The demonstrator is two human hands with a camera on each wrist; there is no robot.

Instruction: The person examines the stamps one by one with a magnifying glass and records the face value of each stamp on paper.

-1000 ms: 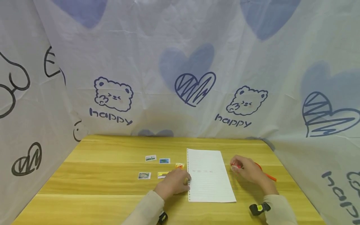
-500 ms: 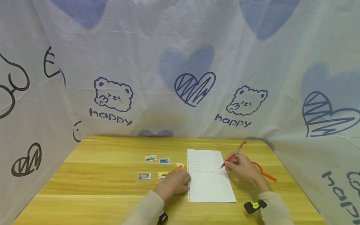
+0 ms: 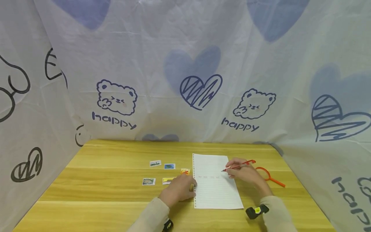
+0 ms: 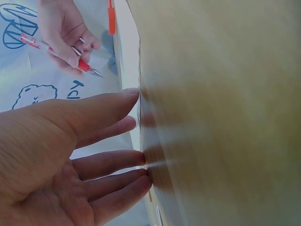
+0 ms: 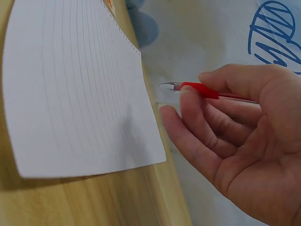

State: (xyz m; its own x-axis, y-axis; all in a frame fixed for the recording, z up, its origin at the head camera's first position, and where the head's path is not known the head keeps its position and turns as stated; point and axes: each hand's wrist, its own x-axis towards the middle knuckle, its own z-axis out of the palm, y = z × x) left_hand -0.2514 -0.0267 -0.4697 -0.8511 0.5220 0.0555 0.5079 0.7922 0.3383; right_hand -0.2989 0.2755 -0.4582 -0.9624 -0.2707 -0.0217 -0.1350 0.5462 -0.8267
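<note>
A sheet of lined loose-leaf paper (image 3: 215, 195) with a punched left edge lies on the wooden table. A short row of faint marks crosses its middle. My right hand (image 3: 244, 174) pinches a red gel pen (image 5: 202, 90) between thumb and fingers over the paper's right side. The bare tip points left; in the right wrist view it appears raised off the sheet. My left hand (image 3: 178, 189) rests at the paper's left edge, fingertips touching the tabletop there. In the left wrist view its fingers (image 4: 113, 160) are nearly straight and hold nothing.
Several small stamp-like pictures lie left of the paper, among them a green one (image 3: 148, 181), a blue one (image 3: 169, 166) and a yellow one (image 3: 167, 180) beside my left hand. An orange-red magnifying glass (image 3: 276, 182) lies right of my right hand. Printed cloth (image 3: 162, 106) hangs behind the table.
My right hand has moved left from beside the paper to above it. The pen swung upright, then tipped down toward the right, its point now further left. My left hand and the paper stayed put.
</note>
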